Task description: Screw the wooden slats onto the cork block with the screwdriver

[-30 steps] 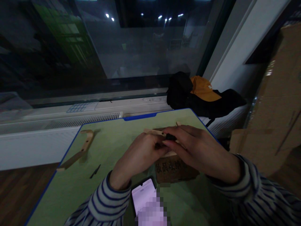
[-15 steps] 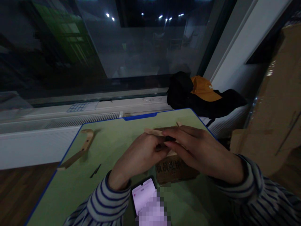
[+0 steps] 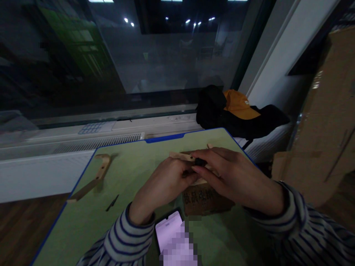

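Observation:
My left hand (image 3: 163, 184) and my right hand (image 3: 233, 177) meet over the middle of a green mat (image 3: 122, 192). Both are closed around a light wooden piece (image 3: 181, 156) whose end sticks out to the left above my fingers. The fingertips of my right hand pinch a small black part (image 3: 200, 162) against that piece. Below my hands lies a brown wooden block (image 3: 205, 199) with carved characters. Striped sleeves cover both wrists.
A curved wooden piece (image 3: 94, 177) and a small dark tool (image 3: 112, 202) lie on the mat's left. A lit phone (image 3: 173, 236) rests near me. A black bag with an orange cap (image 3: 238, 105) sits on the sill; cardboard boxes (image 3: 324, 122) stand at right.
My right fingers have shifted slightly on the small black part; both hands stay in the same place on the wooden piece.

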A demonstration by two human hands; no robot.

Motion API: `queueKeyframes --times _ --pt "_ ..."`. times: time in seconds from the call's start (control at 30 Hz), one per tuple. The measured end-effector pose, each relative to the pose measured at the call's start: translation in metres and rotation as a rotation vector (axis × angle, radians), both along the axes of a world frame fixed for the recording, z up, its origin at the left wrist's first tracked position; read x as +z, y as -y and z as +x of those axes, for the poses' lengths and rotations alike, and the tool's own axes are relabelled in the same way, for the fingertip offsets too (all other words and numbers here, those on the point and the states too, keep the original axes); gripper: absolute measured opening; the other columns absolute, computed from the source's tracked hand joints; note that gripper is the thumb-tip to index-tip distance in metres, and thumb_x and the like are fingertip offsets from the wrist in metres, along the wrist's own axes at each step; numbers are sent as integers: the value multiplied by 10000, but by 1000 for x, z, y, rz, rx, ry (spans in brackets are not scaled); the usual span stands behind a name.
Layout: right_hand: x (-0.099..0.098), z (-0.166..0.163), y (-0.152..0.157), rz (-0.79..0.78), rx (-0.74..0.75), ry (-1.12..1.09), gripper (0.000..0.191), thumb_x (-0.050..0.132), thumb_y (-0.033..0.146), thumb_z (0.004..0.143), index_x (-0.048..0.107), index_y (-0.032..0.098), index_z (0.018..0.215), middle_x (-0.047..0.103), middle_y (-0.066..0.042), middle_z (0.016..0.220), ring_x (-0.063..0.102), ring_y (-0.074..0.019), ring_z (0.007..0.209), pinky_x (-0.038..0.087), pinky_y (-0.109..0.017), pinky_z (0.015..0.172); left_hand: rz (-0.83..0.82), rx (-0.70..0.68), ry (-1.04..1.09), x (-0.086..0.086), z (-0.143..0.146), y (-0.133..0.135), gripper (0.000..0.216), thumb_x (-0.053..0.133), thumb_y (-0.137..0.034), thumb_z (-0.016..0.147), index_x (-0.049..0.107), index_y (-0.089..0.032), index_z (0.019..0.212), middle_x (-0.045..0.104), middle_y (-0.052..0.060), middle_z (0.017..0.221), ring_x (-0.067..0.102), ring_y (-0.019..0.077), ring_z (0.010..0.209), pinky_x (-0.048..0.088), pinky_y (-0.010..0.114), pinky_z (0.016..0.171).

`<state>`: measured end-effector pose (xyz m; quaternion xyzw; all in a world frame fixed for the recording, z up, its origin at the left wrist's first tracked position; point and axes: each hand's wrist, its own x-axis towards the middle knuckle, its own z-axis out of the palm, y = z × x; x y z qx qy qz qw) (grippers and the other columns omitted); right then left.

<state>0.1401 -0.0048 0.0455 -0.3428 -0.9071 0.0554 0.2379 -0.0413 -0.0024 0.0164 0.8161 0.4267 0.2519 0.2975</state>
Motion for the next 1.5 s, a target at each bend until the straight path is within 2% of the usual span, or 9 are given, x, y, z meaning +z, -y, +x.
queueKeyframes --times 0.17,0.37,0.5,0.67,0.87,1.03,1.23,1.37,1.5 --pt "3 2 2 -18 47 3 385 467 188 919 466 197 1304 622 -70 1219 598 -178 1079 465 -382 965 -22 -7 -27 -1 -2 2 169 568 -218 858 704 -198 956 727 29 1014 664 177 854 486 273 712" --pt "3 2 0 -38 54 -7 312 477 191 925 528 200 1232 653 -71 1168 623 -172 1037 495 -360 917 -38 -78 12 1 -4 1 205 549 -167 865 686 -224 1007 701 18 1105 642 179 994 484 271 820" --pt "3 2 0 -22 44 -9 289 495 222 924 528 203 1210 671 -67 1116 631 -182 1011 489 -387 917 -67 -86 -17 2 -4 2 232 513 -154 881 677 -208 1036 695 38 1114 623 195 1047 491 290 826" --pt "3 2 0 -35 31 -3 271 494 213 925 516 208 1195 670 -57 1114 635 -186 999 458 -432 959 -49 -55 2 2 -2 2 220 542 -175 871 684 -219 1033 698 29 1110 642 184 986 498 286 792" --pt "1 1 0 -24 31 -13 273 496 207 921 515 203 1193 664 -57 1126 629 -179 1003 479 -400 931 -15 -31 48 2 -3 0 138 609 -183 839 717 -222 915 733 -5 996 669 141 790 488 258 750" --pt "2 1 2 -18 41 33 372 480 224 927 463 213 1299 635 -51 1196 608 -174 1045 472 -389 941 7 -55 26 -1 -3 0 156 588 -213 862 703 -218 967 723 16 1037 656 180 955 490 272 784" --pt "3 1 2 -37 57 -26 266 497 194 919 551 180 1179 654 -54 1163 610 -154 1051 471 -328 944 -11 -87 32 -1 -4 -1 215 559 -144 866 685 -221 1022 700 21 1106 626 198 1054 490 305 855" --pt "2 1 1 -30 46 -41 284 528 193 904 531 193 1188 664 -53 1135 622 -162 1030 485 -335 921 -27 -99 44 2 -4 0 240 531 -140 881 669 -219 1060 674 30 1167 580 203 1142 486 297 878" --pt "0 1 2 -13 28 -41 263 537 197 899 533 195 1162 673 -57 1106 636 -175 998 481 -365 927 -46 -95 18 2 -3 2 236 522 -144 883 666 -201 1062 680 44 1151 592 212 1121 501 298 843"
